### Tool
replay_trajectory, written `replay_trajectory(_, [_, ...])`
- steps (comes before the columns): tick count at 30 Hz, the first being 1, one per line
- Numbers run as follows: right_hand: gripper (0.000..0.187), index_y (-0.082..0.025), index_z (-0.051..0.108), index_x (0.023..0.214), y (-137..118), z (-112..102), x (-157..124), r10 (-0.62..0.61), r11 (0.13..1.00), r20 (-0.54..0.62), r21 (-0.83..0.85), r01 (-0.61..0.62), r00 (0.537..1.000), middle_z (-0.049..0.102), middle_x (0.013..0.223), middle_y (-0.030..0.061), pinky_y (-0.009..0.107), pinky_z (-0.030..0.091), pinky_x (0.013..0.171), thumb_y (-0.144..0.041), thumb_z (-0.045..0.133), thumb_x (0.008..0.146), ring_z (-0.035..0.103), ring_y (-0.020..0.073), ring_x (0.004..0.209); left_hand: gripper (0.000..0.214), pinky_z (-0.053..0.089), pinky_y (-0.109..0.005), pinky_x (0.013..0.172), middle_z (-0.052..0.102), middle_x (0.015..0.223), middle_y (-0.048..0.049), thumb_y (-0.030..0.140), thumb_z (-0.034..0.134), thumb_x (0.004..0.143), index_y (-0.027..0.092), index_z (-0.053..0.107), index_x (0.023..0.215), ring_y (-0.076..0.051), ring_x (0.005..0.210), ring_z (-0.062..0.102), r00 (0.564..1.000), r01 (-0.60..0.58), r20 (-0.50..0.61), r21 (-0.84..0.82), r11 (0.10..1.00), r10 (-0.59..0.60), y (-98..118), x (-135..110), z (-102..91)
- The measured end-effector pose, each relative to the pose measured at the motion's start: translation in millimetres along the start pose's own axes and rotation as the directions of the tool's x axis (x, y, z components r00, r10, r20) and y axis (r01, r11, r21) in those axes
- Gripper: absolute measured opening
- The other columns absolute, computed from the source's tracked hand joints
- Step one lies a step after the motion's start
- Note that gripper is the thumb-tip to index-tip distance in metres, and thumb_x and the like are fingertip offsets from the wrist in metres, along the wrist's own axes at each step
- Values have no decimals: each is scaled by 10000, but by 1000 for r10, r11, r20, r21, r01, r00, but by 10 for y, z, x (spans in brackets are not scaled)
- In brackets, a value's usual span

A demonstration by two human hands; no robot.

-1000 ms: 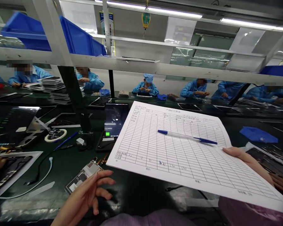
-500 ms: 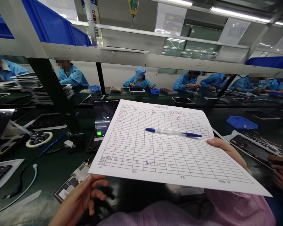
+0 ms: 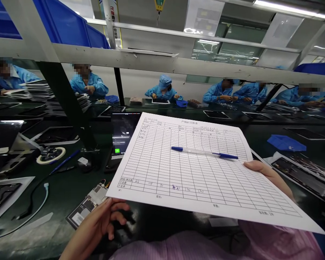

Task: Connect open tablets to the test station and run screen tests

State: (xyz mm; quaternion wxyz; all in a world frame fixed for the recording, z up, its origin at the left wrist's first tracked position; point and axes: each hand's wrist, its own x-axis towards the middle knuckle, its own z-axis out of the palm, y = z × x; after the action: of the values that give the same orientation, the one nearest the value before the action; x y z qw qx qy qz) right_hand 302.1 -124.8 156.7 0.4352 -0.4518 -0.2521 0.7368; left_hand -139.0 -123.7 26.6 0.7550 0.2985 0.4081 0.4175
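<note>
A printed form sheet (image 3: 151, 162) with a grid and a few handwritten numbers is held above the bench, tilted toward me. My right hand (image 3: 271, 177) grips it at the right edge, thumb on top and fingers hidden beneath. Across the form lies a capped ballpoint pen (image 3: 197, 151), clear with blue ends; no hand touches it. My left hand (image 3: 108, 216) is just under the form's lower left corner, fingers loosely bent and apart, holding nothing visible. Beside it, partly covered by the form, rests an opened device (image 3: 88, 202) with exposed inner parts.
A dark lit screen (image 3: 121, 133) stands behind the form. To the left are a roll of tape (image 3: 51, 155), a cable (image 3: 43, 198) and stacked panels (image 3: 39, 88). A blue tray (image 3: 287, 142) and opened tablet (image 3: 300, 173) lie right. Several people in blue work opposite.
The whole scene has shifted slightly right in view. Both hands keep their poses, and the pen stays on the form. Another person's hand at the right edge has mostly left the view.
</note>
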Motion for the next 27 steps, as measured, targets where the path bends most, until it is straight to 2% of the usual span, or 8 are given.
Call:
replay_trajectory(4, [518,-139,576,1276,12,-18,12,-13,1000,-50,18,14,999,725,912,121,366,608,632,-310,504,793,707,285,727,392,450,-189,397,665,949,-109,488,672,789,148,659,985,-178,706,629,1000,11,-8,-5,1000,-11,-4,10,-5])
replay_trajectory(10, [519,-142,576,1288,-23,140,-8,35,998,-117,57,-28,992,728,850,117,367,611,623,-276,481,796,706,284,699,358,466,-192,416,669,983,-129,455,636,828,142,656,1001,-184,724,638,999,29,15,0,1000,-29,-43,45,3])
replay_trajectory(15, [527,-135,568,1297,-54,212,-25,31,998,-110,59,-25,993,727,875,126,348,608,603,-268,465,797,706,277,691,368,460,-191,403,672,981,-138,462,629,830,143,662,1009,-194,732,646,999,43,22,-4,999,-43,-64,77,17])
replay_trajectory(22, [509,-163,574,1293,-5,22,8,0,1000,-79,31,3,997,722,944,125,404,604,692,-302,487,811,707,285,728,388,460,-183,409,674,974,-125,486,614,838,149,668,1020,-185,731,643,998,48,28,44,998,-49,-67,88,68])
replay_trajectory(27, [478,-151,595,1258,28,-101,23,-21,999,-64,26,22,998,722,935,129,356,607,645,-302,500,814,708,277,739,390,472,-192,419,672,977,-149,473,616,838,134,673,1023,-194,733,642,997,50,61,30,998,-52,-71,99,119])
